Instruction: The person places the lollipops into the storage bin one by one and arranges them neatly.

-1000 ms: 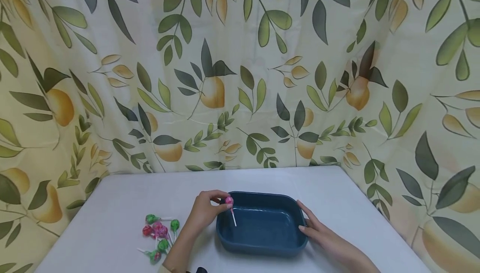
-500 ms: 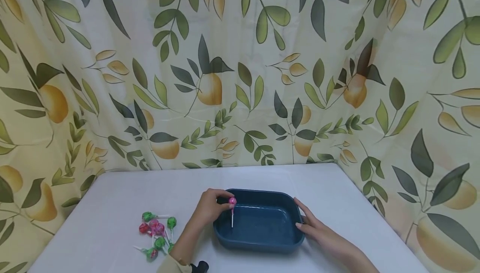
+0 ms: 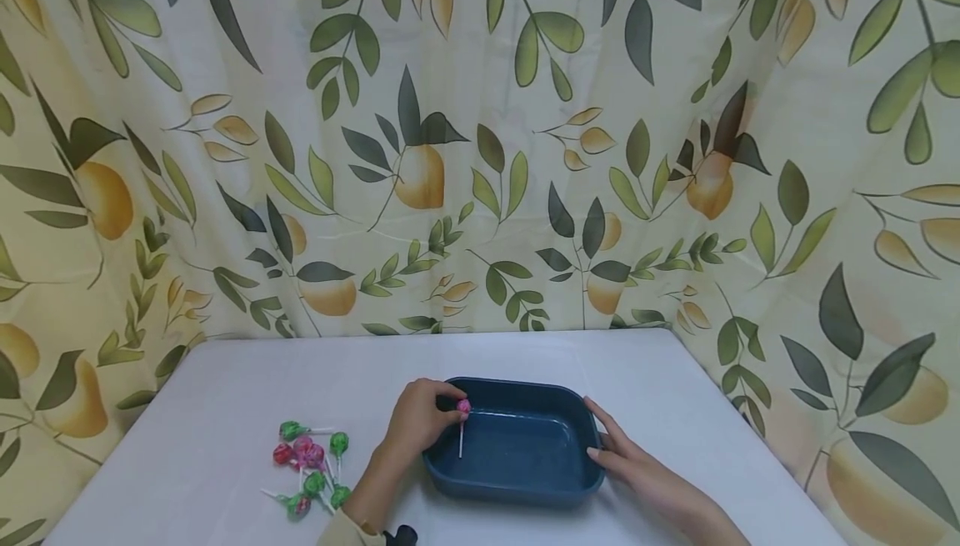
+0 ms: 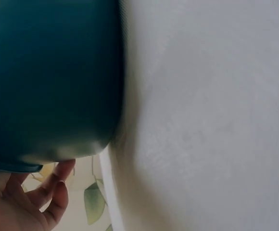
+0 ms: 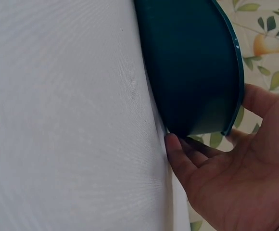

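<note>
In the head view, my left hand (image 3: 422,417) pinches a pink lollipop (image 3: 463,406) by its wrapped head, over the left part of a dark blue rectangular dish (image 3: 525,492). The lollipop's white stick points down inside the dish; whether it touches the bottom I cannot tell. My right hand (image 3: 633,463) grips the dish's right end. Seen from the right wrist, that hand (image 5: 245,163) has a digit at the rim and other fingers near the base of the dish (image 5: 192,67). The left wrist view has the dish wall (image 4: 53,82) and curled left fingers (image 4: 57,204); the lollipop is hidden there.
Left of the dish, a loose cluster of several green, red and pink lollipops (image 3: 313,453) lies on the white table (image 3: 247,388). A leaf-and-fruit patterned curtain (image 3: 480,154) hangs behind the table and at its sides. A black object (image 3: 405,535) sits at the left wrist.
My left hand has brought the lollipop slightly right and down relative to the dish, and its stick has swung closer to vertical. The right hand keeps its grip. The head view has shifted slightly.
</note>
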Tool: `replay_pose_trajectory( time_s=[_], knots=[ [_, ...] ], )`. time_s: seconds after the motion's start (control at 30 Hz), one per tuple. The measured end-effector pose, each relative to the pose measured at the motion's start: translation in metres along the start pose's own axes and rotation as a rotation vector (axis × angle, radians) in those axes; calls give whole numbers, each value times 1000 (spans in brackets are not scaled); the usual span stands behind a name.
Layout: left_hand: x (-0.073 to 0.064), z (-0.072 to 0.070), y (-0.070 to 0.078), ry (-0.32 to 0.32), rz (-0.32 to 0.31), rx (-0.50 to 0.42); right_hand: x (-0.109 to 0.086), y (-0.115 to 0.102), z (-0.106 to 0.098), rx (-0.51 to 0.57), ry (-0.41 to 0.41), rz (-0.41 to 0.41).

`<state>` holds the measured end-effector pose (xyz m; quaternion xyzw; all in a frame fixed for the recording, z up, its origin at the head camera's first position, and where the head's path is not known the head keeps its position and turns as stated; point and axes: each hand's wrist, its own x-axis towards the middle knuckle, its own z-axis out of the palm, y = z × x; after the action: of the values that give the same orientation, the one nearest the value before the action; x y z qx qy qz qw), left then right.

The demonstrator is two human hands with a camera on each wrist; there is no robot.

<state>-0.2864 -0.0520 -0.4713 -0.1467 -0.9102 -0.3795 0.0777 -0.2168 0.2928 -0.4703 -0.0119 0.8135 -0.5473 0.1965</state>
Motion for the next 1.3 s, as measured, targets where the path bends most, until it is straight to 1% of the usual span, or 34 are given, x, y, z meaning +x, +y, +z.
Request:
replay_pose_trajectory(
  time_s=[0.17,0.23,0.37,0.57,0.7,0.83,1.1,1.3],
  knots=[
    [0,-1,5,3,-4,84,0,0,-1,-8,0,8],
    [0,-1,6,6,7,112,-1,-1,-1,-11,-1,10],
    [-1,0,8,20,12,147,-2,-2,-2,-18,-6,8],
    [-4,2,8,58,9,193,-3,-2,0,-15,-8,8],
    [-4,1,8,58,2,170,-3,-2,-1,-19,8,18],
    [-2,0,8,53,-11,126,-3,-2,-1,-18,14,12],
    [-3,0,6,54,-31,-17,-3,-2,-1,-17,16,11],
    [-4,0,4,61,-7,-47,-2,-1,-2,-9,3,2]
  ],
)
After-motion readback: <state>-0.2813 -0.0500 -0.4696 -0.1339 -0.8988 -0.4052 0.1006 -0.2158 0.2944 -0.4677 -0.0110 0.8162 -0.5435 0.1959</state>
